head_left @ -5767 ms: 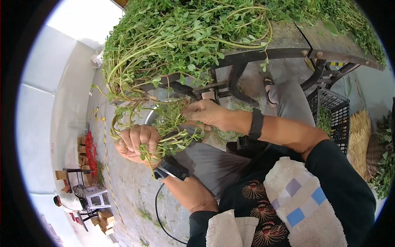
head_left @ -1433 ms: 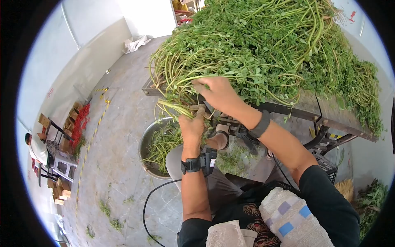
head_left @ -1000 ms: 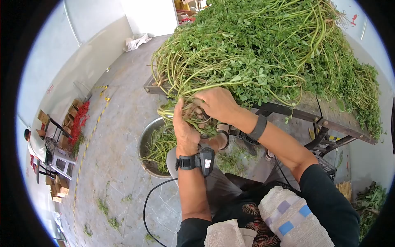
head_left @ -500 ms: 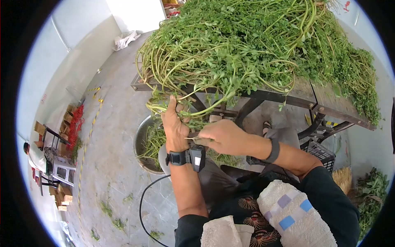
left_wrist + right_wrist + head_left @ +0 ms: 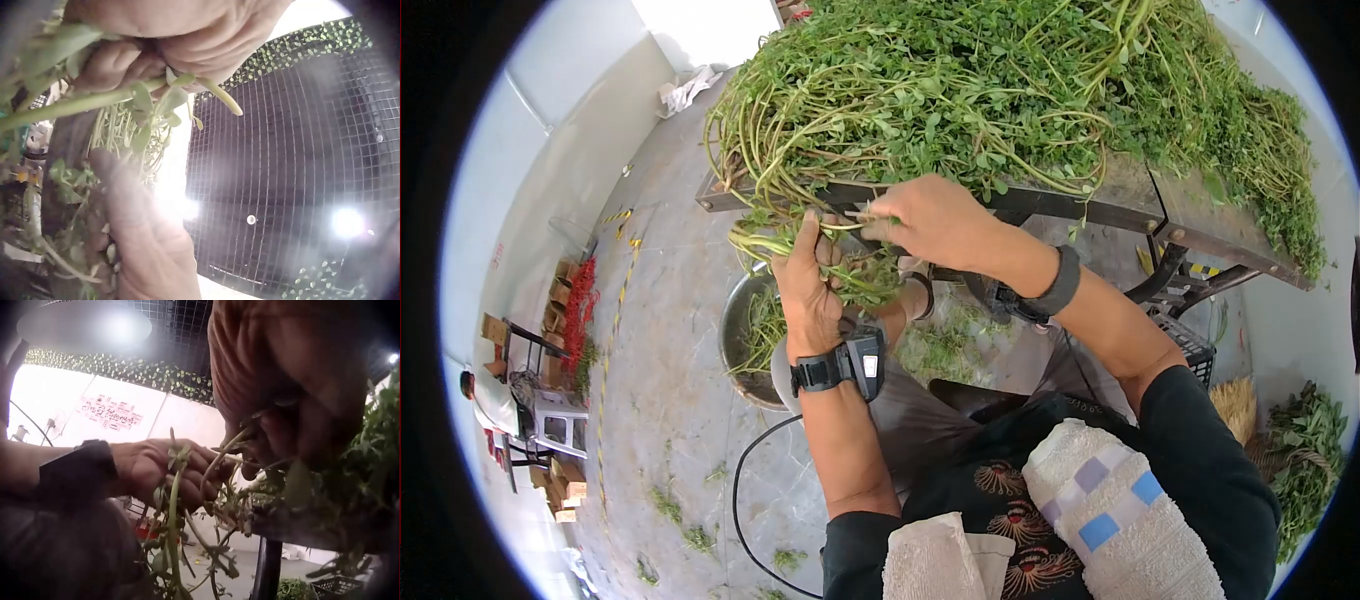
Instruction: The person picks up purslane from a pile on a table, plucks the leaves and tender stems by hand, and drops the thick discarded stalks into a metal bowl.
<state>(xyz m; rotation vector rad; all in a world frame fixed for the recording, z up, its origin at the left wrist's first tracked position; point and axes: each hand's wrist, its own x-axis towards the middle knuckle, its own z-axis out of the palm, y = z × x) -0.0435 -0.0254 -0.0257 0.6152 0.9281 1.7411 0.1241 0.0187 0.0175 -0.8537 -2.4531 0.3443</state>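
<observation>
In the head view my left hand [image 5: 808,285], thumb up, grips a bunch of leafy green stems [image 5: 762,238] that look like purslane. Loose leafy ends hang below its fingers. My right hand [image 5: 940,225] is just right of the left fingertips and pinches a thin stem [image 5: 862,217]. The right wrist view has the left hand [image 5: 169,472] behind dangling stems [image 5: 175,519], with the right hand [image 5: 281,394] large and dark at upper right. A pale stem end [image 5: 222,97] sticks out from between fingers in the left wrist view.
A big heap of the same greens [image 5: 920,110] covers the table, whose dark edge [image 5: 1120,208] runs just beyond my hands. Below the left hand stands a metal basin [image 5: 730,345] with stems inside. A black crate [image 5: 1185,345] is at right. A black cable [image 5: 745,465] loops over the floor.
My right hand pulled down and towards me half a second ago; now it is back up beside the left fingertips. The left hand keeps its bunch and has shifted slightly left in view.
</observation>
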